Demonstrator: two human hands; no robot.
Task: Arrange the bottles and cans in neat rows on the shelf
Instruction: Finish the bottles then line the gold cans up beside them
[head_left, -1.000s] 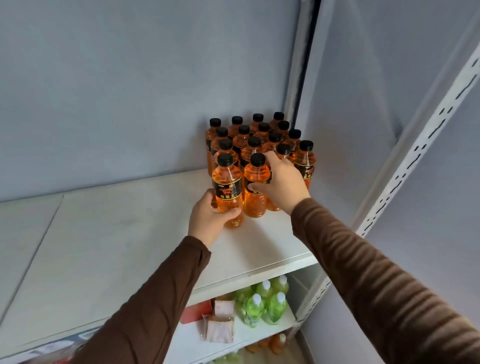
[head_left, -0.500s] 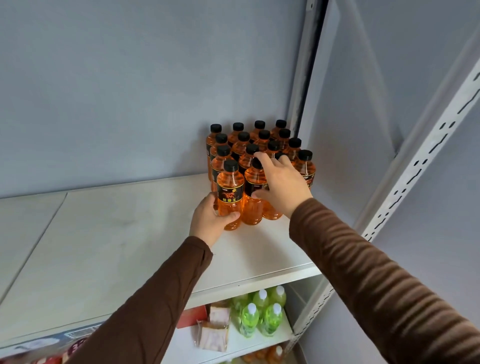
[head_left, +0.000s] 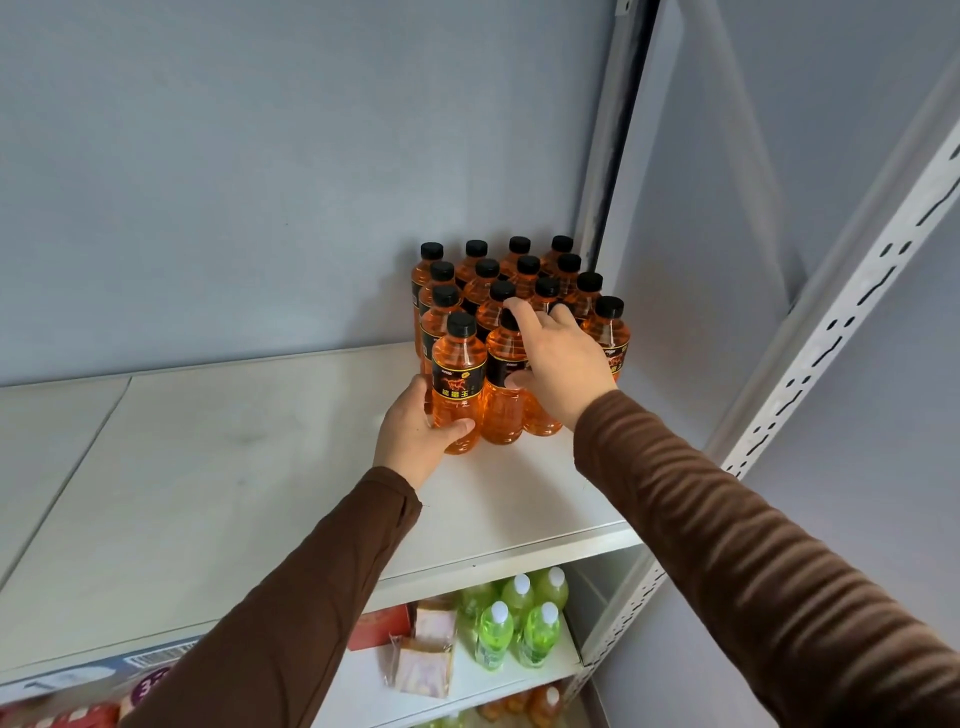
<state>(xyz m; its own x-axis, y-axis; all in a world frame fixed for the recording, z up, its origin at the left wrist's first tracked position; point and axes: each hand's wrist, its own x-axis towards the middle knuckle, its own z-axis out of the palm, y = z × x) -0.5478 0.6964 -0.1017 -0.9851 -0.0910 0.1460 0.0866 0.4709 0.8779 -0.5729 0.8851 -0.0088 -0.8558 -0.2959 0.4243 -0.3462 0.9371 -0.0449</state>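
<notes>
Several orange drink bottles (head_left: 519, 280) with black caps and black labels stand in rows at the back right of the white top shelf (head_left: 218, 467). My left hand (head_left: 415, 431) grips the front-left bottle (head_left: 458, 379) low around its body. My right hand (head_left: 558, 364) holds the bottle next to it (head_left: 503, 395), thumb on its label and fingers reaching over the caps behind. Part of that bottle and its neighbours is hidden by my right hand.
A perforated white upright (head_left: 831, 332) stands at the shelf's right front corner, with grey wall behind. On the shelf below stand green bottles (head_left: 519, 623) with white caps, beside paper packets (head_left: 423, 660) and a red box (head_left: 379, 626).
Both hands have pushed the two front bottles back, closer against the rows behind. The camera view has shifted slightly.
</notes>
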